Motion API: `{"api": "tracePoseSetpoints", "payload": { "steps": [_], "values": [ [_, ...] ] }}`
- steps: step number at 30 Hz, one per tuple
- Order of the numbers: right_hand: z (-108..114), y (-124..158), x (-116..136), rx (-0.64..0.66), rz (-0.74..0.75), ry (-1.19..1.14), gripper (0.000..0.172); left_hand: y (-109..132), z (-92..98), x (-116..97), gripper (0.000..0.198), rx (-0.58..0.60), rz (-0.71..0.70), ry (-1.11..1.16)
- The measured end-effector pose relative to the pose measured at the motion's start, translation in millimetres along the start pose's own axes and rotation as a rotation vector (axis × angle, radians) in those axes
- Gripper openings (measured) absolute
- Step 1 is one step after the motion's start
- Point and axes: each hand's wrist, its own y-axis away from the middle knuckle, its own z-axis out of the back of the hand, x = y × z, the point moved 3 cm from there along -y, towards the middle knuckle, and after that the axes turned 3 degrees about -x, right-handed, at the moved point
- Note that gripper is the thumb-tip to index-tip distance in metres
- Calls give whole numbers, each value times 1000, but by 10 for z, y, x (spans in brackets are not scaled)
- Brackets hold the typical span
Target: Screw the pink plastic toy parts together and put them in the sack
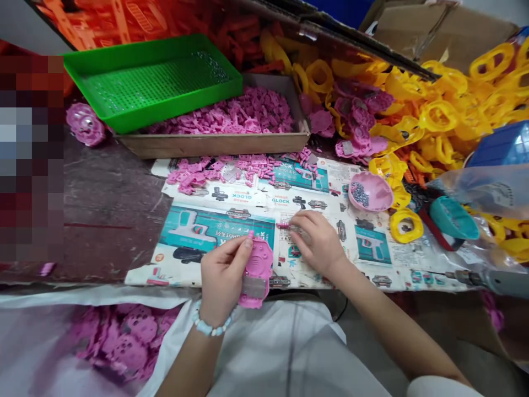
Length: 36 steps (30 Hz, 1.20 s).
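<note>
My left hand [223,275] is closed around the edge of a pink plastic casing half [260,259], held over the table's front edge. A grey rectangular plate [254,286] sits in the casing's lower part, and a small pink tip sticks up by my thumb. To the right, my right hand [316,242] is low over the printed cardboard, thumb and fingers bent but apart. A small pink peg [283,225] lies at its fingertips; whether they touch it I cannot tell. More small pink parts [256,168] are scattered beyond both hands.
A green tray [103,113] with small metal bits rests on a box [215,144] of pink parts. At right are a pink bowl of screws [374,193], a teal bowl [454,218], yellow parts [442,116] and an electric screwdriver [496,280]. Pink casings [128,342] fill a bag below left.
</note>
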Motion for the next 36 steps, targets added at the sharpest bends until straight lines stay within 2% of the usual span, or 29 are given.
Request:
{"api": "tracePoseSetpoints", "payload": {
  "steps": [6,12,19,23,27,29,31,33,36],
  "values": [
    [-183,-179,30,110,-19,45,21,30,-47,22,24,63,44,39],
    [-77,-214,-6,177,-57,26,18,32,-65,162,34,89,202,249],
    [-32,-167,39,147,-43,18,16,38,-119,186,41,158,299,338],
    [-58,-160,-19,97,-84,5,16,45,-147,199,46,185,341,343],
    [-17,-185,-37,48,-115,-38,13,34,-133,245,47,137,302,320],
    [54,-189,33,-26,-109,-115,13,33,-129,263,45,146,281,316],
    [137,-174,166,-133,-51,-247,15,41,-138,267,44,193,279,324],
    [186,-141,330,-209,70,-351,18,51,-148,255,41,233,265,337],
    [152,-91,513,-209,225,-367,20,68,-148,225,35,230,203,352]
  ]
}}
